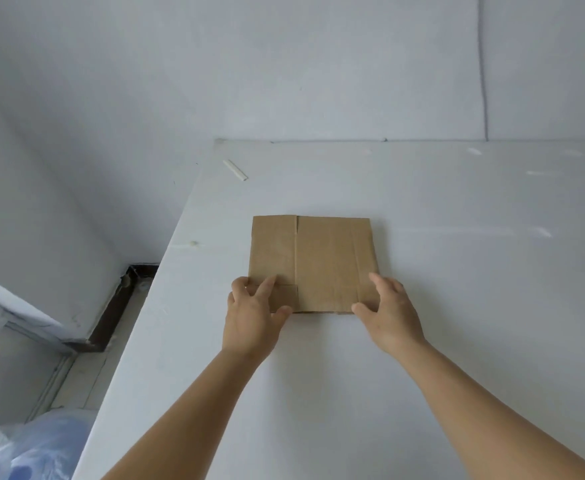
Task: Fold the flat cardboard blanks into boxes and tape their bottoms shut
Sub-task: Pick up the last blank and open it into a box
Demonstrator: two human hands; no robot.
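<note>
A flat brown cardboard blank (322,258) lies on the white table (457,271), its creases and flap slits facing up. My left hand (253,317) holds the blank's near left corner, fingers spread on top and thumb at the near edge. At the near right corner my right hand (388,313) holds it the same way, thumb against the near edge and fingers along the right side. The blank lies flat or nearly flat on the table.
A small white stick (235,170) lies near the table's far left corner. The table's left edge runs diagonally down to the floor, where a bluish plastic bag (31,445) sits. A white wall stands right behind the table.
</note>
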